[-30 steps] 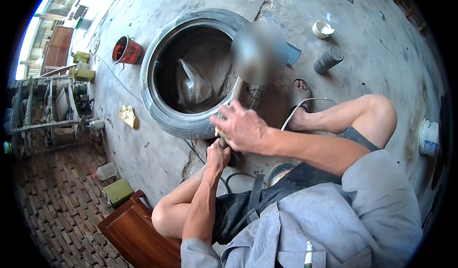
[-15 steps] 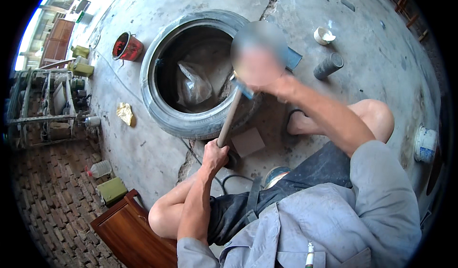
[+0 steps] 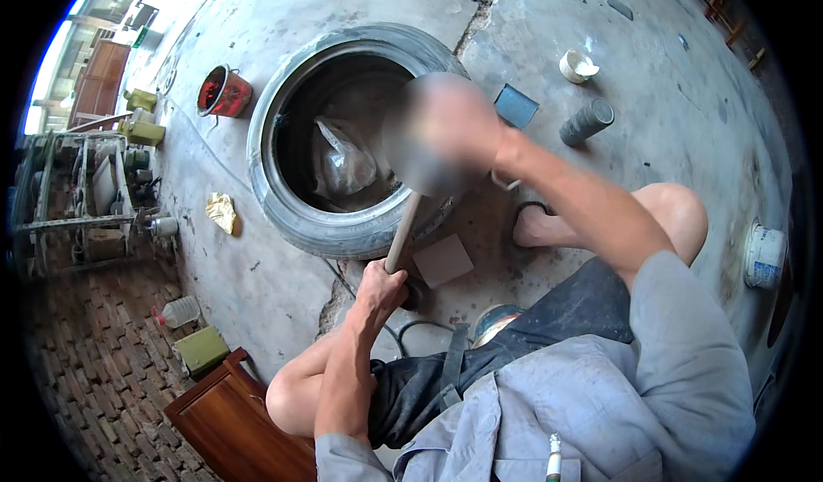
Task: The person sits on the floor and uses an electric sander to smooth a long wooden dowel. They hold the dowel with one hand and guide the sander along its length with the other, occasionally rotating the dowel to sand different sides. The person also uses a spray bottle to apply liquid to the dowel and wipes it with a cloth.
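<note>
My left hand (image 3: 381,290) is closed round the lower end of a wooden handle (image 3: 403,237), which slants up and away from me. At its far end is my right hand (image 3: 467,130); a blurred patch covers its fingers and the tool's head, so the kind of tool and the right grip are hidden. Just beyond the handle a worn rubber tyre (image 3: 279,192) lies flat on the concrete floor. A clear plastic bag (image 3: 345,163) sits inside the tyre's ring. Near the handle lies a pale square sheet (image 3: 443,261).
Right of the tyre are a blue block (image 3: 516,105), a dark grey cylinder (image 3: 588,123) and a small white tub (image 3: 578,67). Leftward stand a red-stained bucket (image 3: 225,93), crumpled yellow paper (image 3: 221,213) and a metal-framed machine (image 3: 86,190). A white bucket (image 3: 765,257) is far right.
My right hand has shifted a little left and down toward the handle. A bluish metal part at the handle's top, seen before, is now hidden. The left hand keeps its grip.
</note>
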Motion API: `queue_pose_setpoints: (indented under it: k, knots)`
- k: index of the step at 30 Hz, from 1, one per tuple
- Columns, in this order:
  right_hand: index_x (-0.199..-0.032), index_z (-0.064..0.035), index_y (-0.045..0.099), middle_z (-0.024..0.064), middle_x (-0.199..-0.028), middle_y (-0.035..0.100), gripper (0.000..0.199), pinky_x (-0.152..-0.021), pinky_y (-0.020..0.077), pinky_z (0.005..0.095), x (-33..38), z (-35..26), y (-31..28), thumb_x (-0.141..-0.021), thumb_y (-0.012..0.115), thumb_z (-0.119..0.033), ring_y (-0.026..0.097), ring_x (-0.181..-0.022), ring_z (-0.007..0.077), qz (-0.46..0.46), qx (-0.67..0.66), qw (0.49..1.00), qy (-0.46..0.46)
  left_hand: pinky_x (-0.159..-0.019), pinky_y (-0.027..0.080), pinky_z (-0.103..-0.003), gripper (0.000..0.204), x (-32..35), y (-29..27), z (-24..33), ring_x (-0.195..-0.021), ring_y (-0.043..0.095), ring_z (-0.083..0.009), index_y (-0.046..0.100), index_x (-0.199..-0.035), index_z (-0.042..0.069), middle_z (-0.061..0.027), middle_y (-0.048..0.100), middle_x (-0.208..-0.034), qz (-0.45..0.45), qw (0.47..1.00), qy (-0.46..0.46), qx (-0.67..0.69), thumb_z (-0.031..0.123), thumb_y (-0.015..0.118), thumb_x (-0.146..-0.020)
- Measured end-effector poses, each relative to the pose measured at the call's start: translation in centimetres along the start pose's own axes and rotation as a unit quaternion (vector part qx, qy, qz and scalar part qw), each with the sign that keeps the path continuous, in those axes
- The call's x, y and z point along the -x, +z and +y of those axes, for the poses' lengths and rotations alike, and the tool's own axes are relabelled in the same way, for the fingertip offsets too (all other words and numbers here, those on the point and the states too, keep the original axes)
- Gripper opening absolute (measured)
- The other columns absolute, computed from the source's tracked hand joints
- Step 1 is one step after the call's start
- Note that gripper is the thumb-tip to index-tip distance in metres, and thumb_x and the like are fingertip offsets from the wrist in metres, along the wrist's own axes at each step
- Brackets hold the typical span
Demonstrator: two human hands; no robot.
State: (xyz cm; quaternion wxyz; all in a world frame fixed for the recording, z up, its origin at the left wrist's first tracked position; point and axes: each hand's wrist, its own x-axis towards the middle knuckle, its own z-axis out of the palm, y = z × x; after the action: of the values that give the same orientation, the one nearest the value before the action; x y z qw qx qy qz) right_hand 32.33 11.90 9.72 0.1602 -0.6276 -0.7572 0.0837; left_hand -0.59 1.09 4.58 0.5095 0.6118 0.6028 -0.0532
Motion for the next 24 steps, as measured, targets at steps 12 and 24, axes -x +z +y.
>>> queue_pose_setpoints:
  k: [12,24]
  knots:
    - [-0.118,-0.0058,0.061,0.0180,-0.115,0.056,0.041,-0.078,0.0624,0.0440,9.1,-14.9,0.0,-0.080,0.072,-0.017,0.058,-0.110,0.0398,0.020,-0.106,0.992,-0.059,-0.054,0.049,-0.035,0.023,0.7,-0.1,1.2,-0.059,0.058,-0.0153,0.069,-0.096,-0.007,-0.0088,0.066,-0.074,-0.029,0.993,0.032,0.107,0.013,0.062,-0.086]
    - [-0.133,-0.0164,0.056,0.0149,-0.124,0.056,0.051,-0.095,0.0538,0.0483,-0.9,0.1,-3.3,-0.087,0.067,-0.038,0.059,-0.112,0.0374,-0.031,-0.046,0.990,0.133,-0.033,0.033,-0.034,0.021,-0.2,-0.9,0.8,-0.037,0.048,-0.0164,0.057,-0.070,-0.002,-0.0071,0.051,-0.050,-0.055,0.992,0.018,0.114,0.012,0.061,-0.085]
